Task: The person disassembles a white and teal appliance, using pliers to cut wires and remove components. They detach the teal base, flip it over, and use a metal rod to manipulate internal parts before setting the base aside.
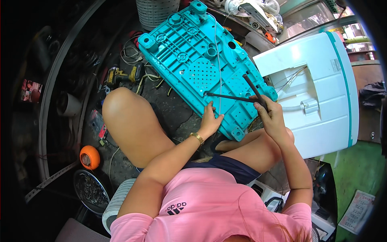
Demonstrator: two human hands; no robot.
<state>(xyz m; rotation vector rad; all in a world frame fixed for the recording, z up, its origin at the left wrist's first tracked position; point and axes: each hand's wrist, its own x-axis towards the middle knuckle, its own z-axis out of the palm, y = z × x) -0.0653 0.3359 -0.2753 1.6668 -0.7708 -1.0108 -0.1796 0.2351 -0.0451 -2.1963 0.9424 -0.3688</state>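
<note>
A turquoise plastic washing machine base [193,52] lies tilted in front of my knees, its ribbed and perforated side showing. My right hand [271,115] is closed around a dark T-handle wrench [234,97], gripping it where the crossbar meets the shaft. The wrench's tip meets the base near its front edge, beside the round perforated patch. Close to that tip, my left hand [211,121] rests on the base's near edge with fingers apart. A thin grey cord [219,64] runs across the base, passing just beyond the left fingers.
A white appliance body [310,92] with a cut-out and grey hose stands at right. Left of the base lies a yellow-black cordless drill [117,76] among cables. An orange round container [89,157] and a metal bowl of small parts [90,191] are at lower left. A white basket [157,12] stands behind.
</note>
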